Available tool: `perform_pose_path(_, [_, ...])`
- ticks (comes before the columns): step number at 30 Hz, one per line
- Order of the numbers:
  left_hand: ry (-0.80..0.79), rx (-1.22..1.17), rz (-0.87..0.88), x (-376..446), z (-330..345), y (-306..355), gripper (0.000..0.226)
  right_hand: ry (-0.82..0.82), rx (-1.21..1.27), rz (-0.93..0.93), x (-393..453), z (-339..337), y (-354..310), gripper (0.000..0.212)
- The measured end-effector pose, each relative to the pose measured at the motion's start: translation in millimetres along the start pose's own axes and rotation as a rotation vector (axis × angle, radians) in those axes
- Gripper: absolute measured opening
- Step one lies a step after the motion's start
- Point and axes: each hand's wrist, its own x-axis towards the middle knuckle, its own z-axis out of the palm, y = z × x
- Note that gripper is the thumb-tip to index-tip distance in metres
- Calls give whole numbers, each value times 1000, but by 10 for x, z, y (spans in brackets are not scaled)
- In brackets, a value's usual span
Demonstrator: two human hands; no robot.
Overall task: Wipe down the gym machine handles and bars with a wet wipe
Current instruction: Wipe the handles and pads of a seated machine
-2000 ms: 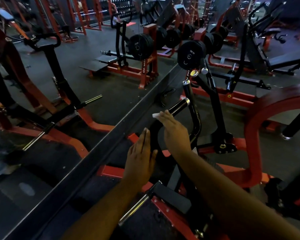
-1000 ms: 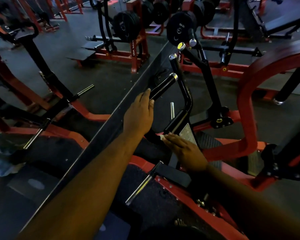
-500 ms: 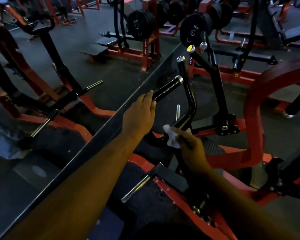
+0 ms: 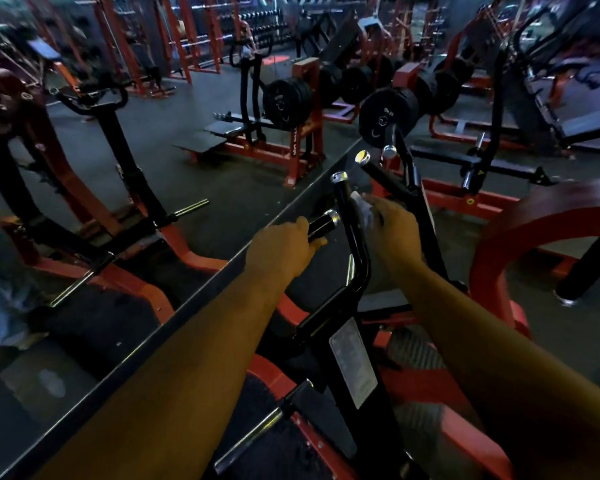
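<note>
Dim gym floor behind; left hand (image 4: 281,247) grips the short black handle (image 4: 321,223), right hand (image 4: 392,233) presses a wet wipe (image 4: 362,211) (white, crumpled) against the upright bar (image 4: 347,216).

Wet wipe (image 4: 362,211): white, crumpled, pressed against the right side of the upright black bar (image 4: 347,221), just below its chrome end cap. Short black handle (image 4: 323,221): angled out to the bar's left, chrome-capped, its lower end covered. Both rise from the machine's black arm above the red frame (image 4: 426,382).
</note>
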Motion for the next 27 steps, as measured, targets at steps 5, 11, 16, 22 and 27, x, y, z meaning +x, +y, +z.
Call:
perform_pose_path(5, [59,38,-3,64,74,-2,55,-103,-210,-259,525,318,88,51])
perform_pose_path(11, [15,-21,-48,127,51,-19,56,-224,-251,-369,216,497,354,58])
perform_pose_path(16, [-26,-49,-68,168,45,-28,58,-228,-179,-507,-392,369,836,68])
perform_pose_path(22, [-60,-110,-108,175,26,-26,56,-125,-109,-459,82,19,330,58])
perform_pose_path(27, [-22,-85,-117,183,56,-34,57,-256,-383,-605,662,311,60,54])
